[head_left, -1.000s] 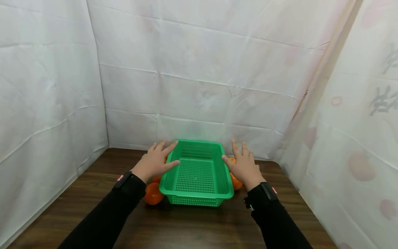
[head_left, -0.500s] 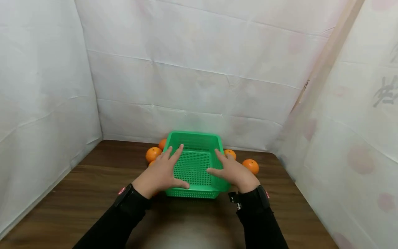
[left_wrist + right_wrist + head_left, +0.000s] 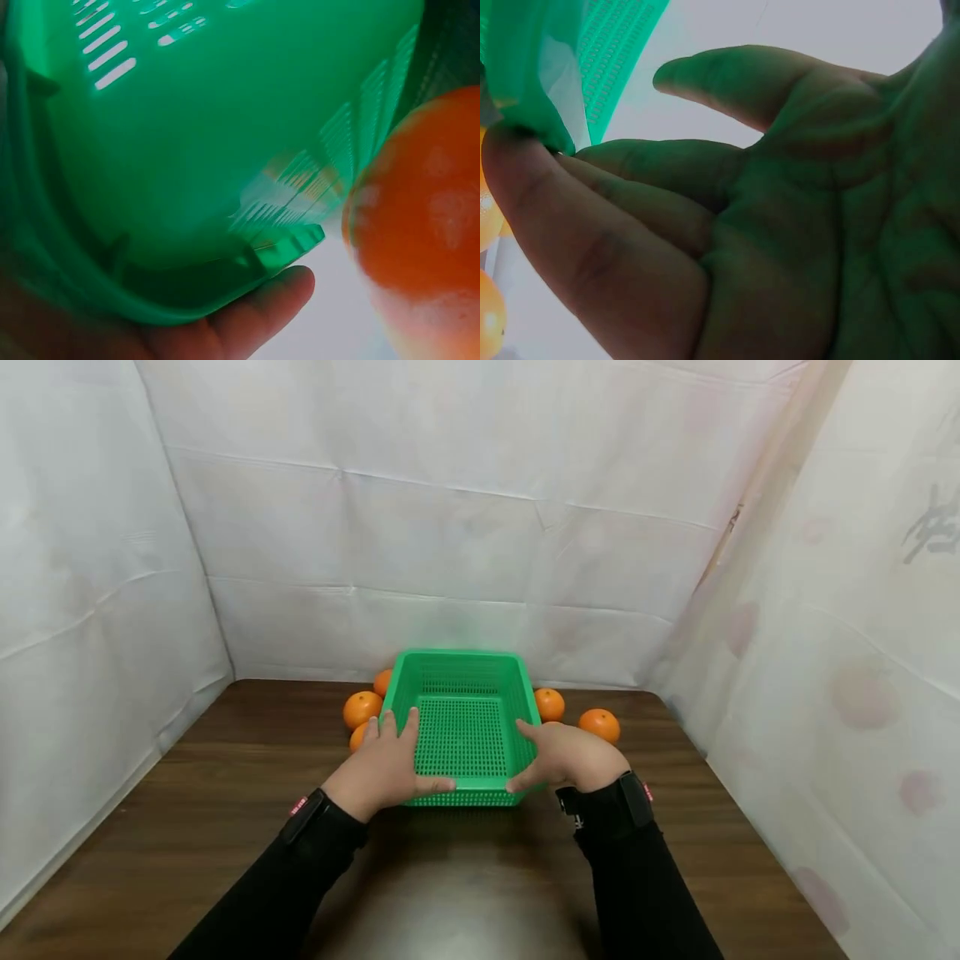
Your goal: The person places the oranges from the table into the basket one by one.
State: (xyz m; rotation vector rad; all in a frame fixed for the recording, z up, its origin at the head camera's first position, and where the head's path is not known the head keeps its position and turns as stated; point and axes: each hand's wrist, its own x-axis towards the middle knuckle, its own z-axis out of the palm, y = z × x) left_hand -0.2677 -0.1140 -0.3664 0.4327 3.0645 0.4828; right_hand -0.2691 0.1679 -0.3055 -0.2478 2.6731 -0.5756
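Observation:
A green plastic basket (image 3: pixel 461 653) with a slotted bottom stands near the back of the table, nothing inside it. My left hand (image 3: pixel 382 768) lies over its near left corner, fingers spread and straight, thumb along the front rim. In the left wrist view a fingertip touches the outside of the basket's rim (image 3: pixel 161 313), beside an orange fruit (image 3: pixel 427 202). At the near right corner is my right hand (image 3: pixel 573 756); the right wrist view shows its extended fingers (image 3: pixel 607 247) touching the basket's edge (image 3: pixel 536 67), the thumb apart.
Several orange fruits lie on the brown wooden table (image 3: pixel 450 893), such as one orange fruit (image 3: pixel 362 709) left of the basket and another orange fruit (image 3: pixel 599 725) on the right. A white cloth wall (image 3: pixel 442 552) rises behind; further cloths hang at both sides.
Both hands have moved from beside the basket to its near corners and closer together. More of the orange fruits at both sides now show. The head view has tilted down.

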